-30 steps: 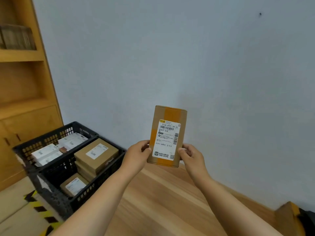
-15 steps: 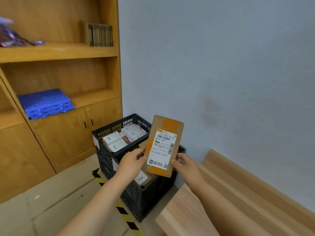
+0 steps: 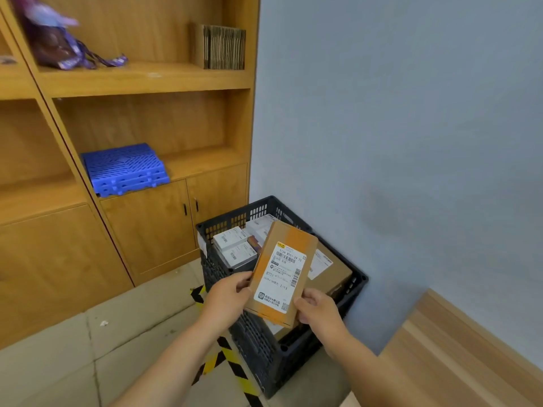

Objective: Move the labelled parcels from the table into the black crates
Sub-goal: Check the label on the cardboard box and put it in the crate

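Head view: both hands' grip still pinches the parcel (image 3: 282, 273), now over the crates (image 3: 357, 284).

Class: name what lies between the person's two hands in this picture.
In the head view, the brown labelled parcel lies between them: the left hand holds its left edge, the right hand its lower right corner, above the black crate.

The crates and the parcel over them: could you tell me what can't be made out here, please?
- Near crate, head view: contents mostly hidden behind the held parcel.
- Parcel label: small print too small to read.
- Left hand and right hand: fingers hidden behind the parcel.
- Table: cut off by the frame edge.
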A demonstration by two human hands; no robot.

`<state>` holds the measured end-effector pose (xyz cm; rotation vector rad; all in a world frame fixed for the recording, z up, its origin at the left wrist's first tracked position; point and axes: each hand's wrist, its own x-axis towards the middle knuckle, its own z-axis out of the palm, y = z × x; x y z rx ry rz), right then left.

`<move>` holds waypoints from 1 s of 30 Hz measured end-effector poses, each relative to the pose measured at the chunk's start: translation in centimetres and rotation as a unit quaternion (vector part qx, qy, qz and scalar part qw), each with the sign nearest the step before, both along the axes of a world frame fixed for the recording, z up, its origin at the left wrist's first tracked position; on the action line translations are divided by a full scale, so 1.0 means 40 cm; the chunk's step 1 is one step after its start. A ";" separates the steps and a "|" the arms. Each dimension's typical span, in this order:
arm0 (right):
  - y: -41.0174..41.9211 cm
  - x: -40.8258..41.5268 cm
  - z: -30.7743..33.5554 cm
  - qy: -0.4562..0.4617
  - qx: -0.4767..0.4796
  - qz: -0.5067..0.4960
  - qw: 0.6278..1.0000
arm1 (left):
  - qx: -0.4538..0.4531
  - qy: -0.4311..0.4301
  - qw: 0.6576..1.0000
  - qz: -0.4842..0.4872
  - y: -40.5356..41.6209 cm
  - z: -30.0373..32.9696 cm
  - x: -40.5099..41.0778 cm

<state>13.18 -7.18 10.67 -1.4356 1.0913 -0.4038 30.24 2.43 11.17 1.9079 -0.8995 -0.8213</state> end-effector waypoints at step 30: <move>-0.620 0.470 -0.159 0.034 0.115 -0.063 0.991 | 0.107 0.012 0.984 -0.141 -0.712 -0.111 0.517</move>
